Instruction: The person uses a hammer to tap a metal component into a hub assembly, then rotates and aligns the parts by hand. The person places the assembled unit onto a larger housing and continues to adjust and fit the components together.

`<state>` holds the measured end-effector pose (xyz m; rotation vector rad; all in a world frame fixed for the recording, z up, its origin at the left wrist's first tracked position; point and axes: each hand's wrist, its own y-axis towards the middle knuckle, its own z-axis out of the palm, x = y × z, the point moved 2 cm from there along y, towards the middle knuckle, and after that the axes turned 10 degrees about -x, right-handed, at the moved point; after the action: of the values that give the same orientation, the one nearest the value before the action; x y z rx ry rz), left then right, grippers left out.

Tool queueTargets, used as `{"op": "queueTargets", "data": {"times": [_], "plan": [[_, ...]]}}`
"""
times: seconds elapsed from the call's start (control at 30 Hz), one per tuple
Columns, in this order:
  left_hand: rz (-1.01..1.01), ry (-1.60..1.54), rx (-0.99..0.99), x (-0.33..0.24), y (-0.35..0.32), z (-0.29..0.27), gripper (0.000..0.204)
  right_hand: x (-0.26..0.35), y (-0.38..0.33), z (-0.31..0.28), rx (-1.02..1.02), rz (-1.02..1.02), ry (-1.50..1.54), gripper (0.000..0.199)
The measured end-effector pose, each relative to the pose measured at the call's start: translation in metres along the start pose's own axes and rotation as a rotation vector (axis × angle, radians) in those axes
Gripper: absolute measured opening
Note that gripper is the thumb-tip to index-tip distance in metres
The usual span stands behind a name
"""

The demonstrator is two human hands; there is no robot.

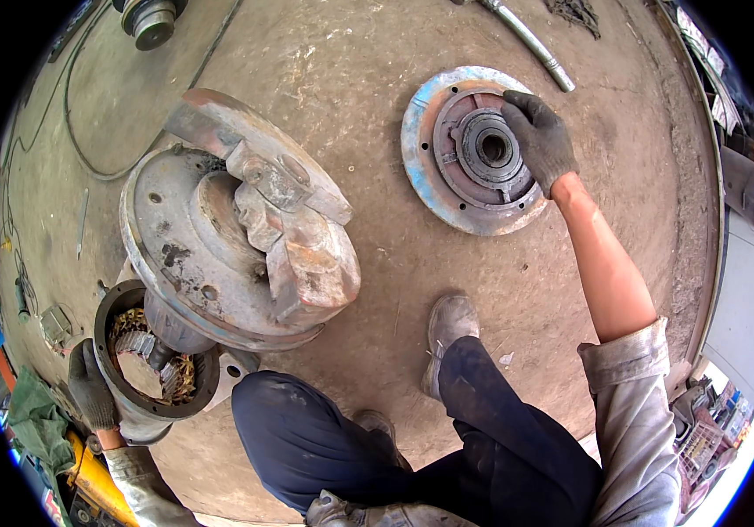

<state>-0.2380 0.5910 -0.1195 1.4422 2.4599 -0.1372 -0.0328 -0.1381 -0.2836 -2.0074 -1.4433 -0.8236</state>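
Concrete floor (377, 263), stained and dusty, under me. My right hand (539, 140), gloved, rests fingers spread on the round cover (429, 158), its fingertips on the cover's hub (491, 147); no grip closed. My left hand (91, 386), gloved, is wrapped around the rim of the housing (153, 373), well apart from the right. Between the hands lies the rusty rotor (236, 228), just beside my left.

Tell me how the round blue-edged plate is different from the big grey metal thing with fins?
The blue-edged plate lies flat on the floor; the big grey part stands tilted on a ring-shaped housing. The plate is smaller and thin; the grey part is bulky. The right hand touches the plate; the left hand grips the housing. Both are rusty.
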Motion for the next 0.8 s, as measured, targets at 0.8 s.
{"op": "queueTargets", "data": {"times": [0.8], "plan": [[-0.015, 0.055, 0.012, -0.012, -0.001, -0.004, 0.033, -0.011, 0.079, 0.032, 0.037, -0.430, -0.377, 0.054]]}}
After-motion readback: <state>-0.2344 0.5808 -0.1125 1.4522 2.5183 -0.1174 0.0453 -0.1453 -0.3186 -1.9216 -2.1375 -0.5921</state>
